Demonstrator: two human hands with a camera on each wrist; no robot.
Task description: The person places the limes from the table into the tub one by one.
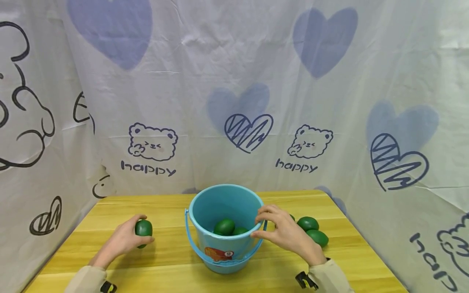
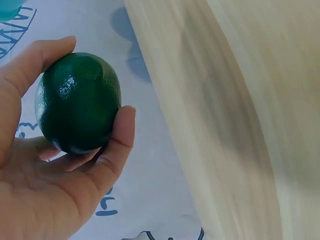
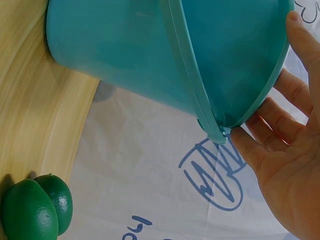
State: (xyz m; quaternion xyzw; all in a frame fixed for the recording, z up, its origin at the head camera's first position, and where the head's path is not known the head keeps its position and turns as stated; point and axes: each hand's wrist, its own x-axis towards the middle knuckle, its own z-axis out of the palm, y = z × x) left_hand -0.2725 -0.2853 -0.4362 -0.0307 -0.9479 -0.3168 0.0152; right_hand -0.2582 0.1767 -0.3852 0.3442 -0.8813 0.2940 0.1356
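My left hand grips a glossy dark green lime between thumb and fingers, left of the bucket and above the table. A light blue bucket stands upright in the middle, its handle hanging down the front. Inside it, two green limes show over the near rim. At the bucket's right rim, my right hand holds the edge with thumb and fingers spread along it; in the right wrist view several fingertips pass behind the rim.
Right of the bucket, behind the right hand, lie more green limes, one partly hidden. The wooden table meets a white printed curtain at its back and sides.
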